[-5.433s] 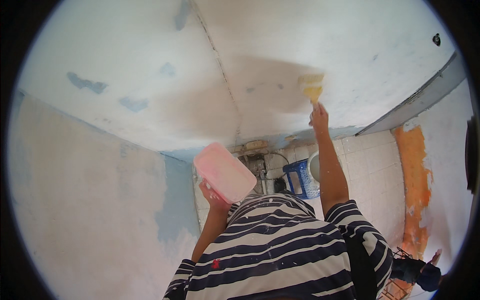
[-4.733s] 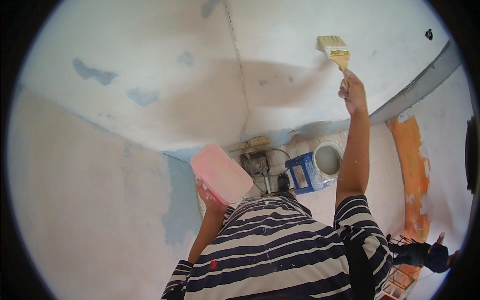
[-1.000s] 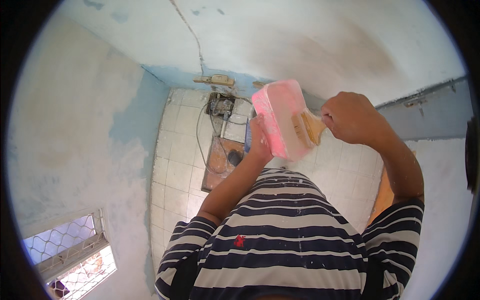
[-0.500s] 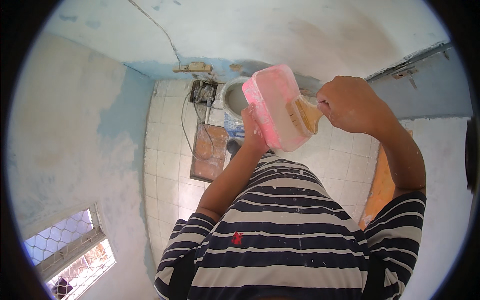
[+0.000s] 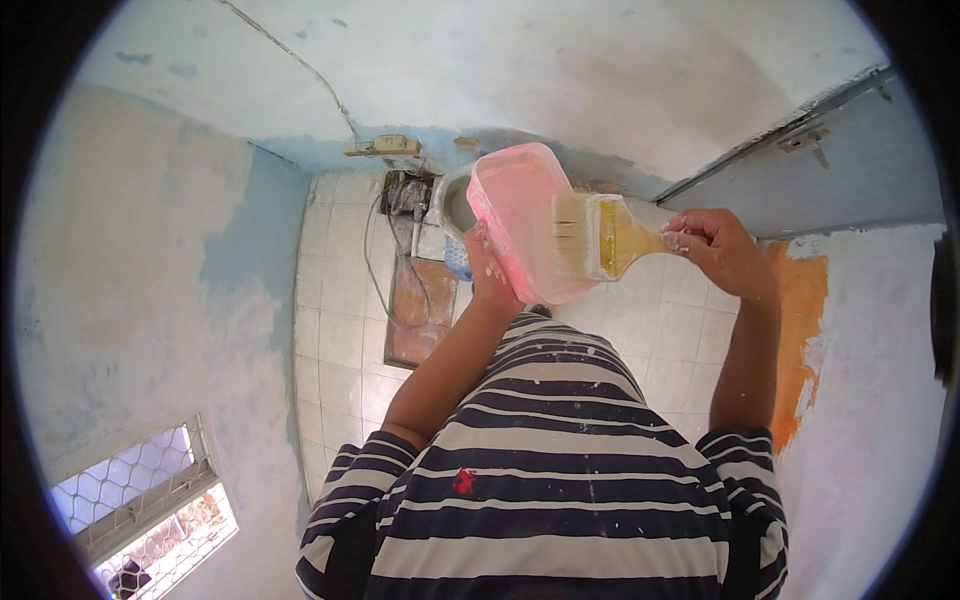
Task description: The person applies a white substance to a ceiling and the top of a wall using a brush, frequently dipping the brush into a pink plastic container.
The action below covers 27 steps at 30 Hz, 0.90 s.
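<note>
My left hand (image 5: 490, 270) grips a pink plastic tub (image 5: 512, 195) by its near left side; the tub tilts and its walls are smeared with white paint. A wide paintbrush (image 5: 600, 238) with pale, paint-wet bristles and a yellowish handle is held in my right hand (image 5: 715, 245), its fingers closed round the handle's end. The bristles lie over the tub's right rim; whether they touch it I cannot tell. Behind the tub, partly hidden by it, stands a bucket (image 5: 455, 205) with whitish contents.
Patchy blue and white walls (image 5: 240, 220) surround a tiled floor (image 5: 330, 290). At the back left are a small machine (image 5: 407, 193) with a cable and a brown panel (image 5: 420, 310). A grey door (image 5: 850, 170) is at right, beside an orange patch (image 5: 800, 330). A barred window (image 5: 150, 500) is lower left.
My right hand has come lower, and the brush has turned from inside the tub to lie broadside across its right rim. The tub has shifted slightly left.
</note>
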{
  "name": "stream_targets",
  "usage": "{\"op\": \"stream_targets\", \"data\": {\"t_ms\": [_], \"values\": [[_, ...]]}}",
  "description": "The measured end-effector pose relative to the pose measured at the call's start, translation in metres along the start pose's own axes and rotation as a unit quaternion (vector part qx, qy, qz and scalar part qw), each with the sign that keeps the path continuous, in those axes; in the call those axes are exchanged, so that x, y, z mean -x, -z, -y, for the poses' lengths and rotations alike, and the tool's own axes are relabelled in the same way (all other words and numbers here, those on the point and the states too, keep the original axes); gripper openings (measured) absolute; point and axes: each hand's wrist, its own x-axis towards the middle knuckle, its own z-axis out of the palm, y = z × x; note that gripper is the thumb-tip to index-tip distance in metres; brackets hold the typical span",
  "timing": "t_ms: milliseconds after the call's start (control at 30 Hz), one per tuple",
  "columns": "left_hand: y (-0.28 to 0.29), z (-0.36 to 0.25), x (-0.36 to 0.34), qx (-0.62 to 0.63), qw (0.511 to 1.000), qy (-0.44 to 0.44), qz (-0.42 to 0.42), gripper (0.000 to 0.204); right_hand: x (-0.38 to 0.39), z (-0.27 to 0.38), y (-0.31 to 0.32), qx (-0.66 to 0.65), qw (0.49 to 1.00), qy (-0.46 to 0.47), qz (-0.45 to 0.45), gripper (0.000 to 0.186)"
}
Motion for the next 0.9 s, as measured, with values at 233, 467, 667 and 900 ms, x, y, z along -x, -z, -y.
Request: {"op": "stream_targets", "data": {"t_ms": [233, 467, 667, 900], "values": [[0.009, -0.014, -0.006, 0.005, 1.0, 0.014, -0.012, 0.068, -0.005, -0.022, -0.064, -0.233, 0.969, -0.022, -0.085, 0.007], [0.012, -0.041, -0.031, 0.037, 0.999, 0.019, 0.008, 0.065, -0.039, -0.021, -0.142, -0.417, 0.896, 0.027, -0.149, 0.005], [0.011, -0.097, -0.049, 0.012, 1.0, -0.016, 0.011, 0.06, -0.078, 0.015, -0.166, -0.4, 0.895, 0.047, -0.19, 0.007], [0.042, -0.136, -0.065, 0.005, 1.0, -0.021, 0.002, 0.063, -0.152, 0.03, -0.193, -0.531, 0.825, 0.052, -0.189, 0.013]]}}
